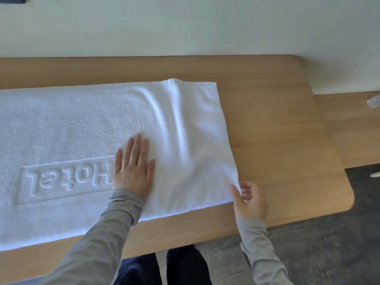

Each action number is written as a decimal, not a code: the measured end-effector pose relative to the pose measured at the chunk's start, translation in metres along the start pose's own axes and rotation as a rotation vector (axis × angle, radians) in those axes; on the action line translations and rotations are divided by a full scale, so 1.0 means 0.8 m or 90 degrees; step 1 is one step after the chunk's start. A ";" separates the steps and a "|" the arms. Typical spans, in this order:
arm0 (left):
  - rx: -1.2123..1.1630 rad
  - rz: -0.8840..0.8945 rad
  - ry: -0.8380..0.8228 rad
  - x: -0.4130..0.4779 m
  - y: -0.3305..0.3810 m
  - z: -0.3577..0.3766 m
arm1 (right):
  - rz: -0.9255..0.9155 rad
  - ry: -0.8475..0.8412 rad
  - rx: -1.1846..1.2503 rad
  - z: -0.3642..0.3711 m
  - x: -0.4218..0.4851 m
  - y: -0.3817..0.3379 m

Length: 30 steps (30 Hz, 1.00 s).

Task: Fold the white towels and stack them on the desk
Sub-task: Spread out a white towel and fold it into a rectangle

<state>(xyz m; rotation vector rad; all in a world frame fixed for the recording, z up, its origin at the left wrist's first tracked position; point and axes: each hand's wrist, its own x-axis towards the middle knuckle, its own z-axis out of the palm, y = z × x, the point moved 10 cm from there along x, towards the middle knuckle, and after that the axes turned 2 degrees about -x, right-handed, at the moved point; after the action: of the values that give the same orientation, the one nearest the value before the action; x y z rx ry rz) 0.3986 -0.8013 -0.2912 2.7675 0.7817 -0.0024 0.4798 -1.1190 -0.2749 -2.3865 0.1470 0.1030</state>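
From the head camera I see a white towel (86, 140) spread lengthwise on a wooden desk (277, 128), its left end running out of frame and its right end stopping well short of the desk's rounded right corner, leaving a broad bare stretch of wood there. A narrow strip of desk shows between the towel's far edge and the pale wall (185, 25), and another strip lies between its near edge and the desk's front lip. Beyond the lip is dark speckled floor (318, 243). My left hand (132, 167) lies flat and open on the towel, fingers together, palm pressing the cloth beside the embossed word "Hotel", which reads upside down to me inside a raised rectangle. My right hand (249, 199) pinches the towel's near right corner between thumb and fingertips, the remaining fingers curled. Soft ridges run across the cloth between the two hands; the rest lies smooth.
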 end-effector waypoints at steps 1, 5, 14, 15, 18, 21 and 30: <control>0.001 0.000 -0.002 0.000 0.000 0.000 | 0.029 -0.001 0.034 0.003 -0.002 0.004; 0.000 -0.001 -0.008 0.002 0.001 0.001 | 0.094 -0.066 0.077 0.020 0.009 0.005; 0.001 0.005 -0.006 0.001 0.000 -0.001 | 0.041 -0.116 0.026 0.019 0.013 -0.005; -0.003 0.009 -0.005 0.001 -0.001 -0.001 | 0.043 -0.097 0.034 0.014 0.012 -0.002; -0.014 0.018 -0.001 0.001 -0.003 -0.003 | 0.079 -0.081 0.067 0.007 0.009 0.014; -0.002 0.016 -0.001 0.000 -0.002 -0.004 | 0.090 -0.089 0.086 0.008 0.012 0.017; 0.001 0.011 -0.008 -0.001 -0.001 -0.002 | 0.119 -0.115 0.110 0.013 0.006 0.020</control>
<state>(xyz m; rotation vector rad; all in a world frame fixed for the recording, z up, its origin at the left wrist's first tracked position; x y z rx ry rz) 0.3976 -0.8009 -0.2895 2.7731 0.7556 -0.0177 0.4819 -1.1242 -0.2939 -2.1752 0.2814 0.3783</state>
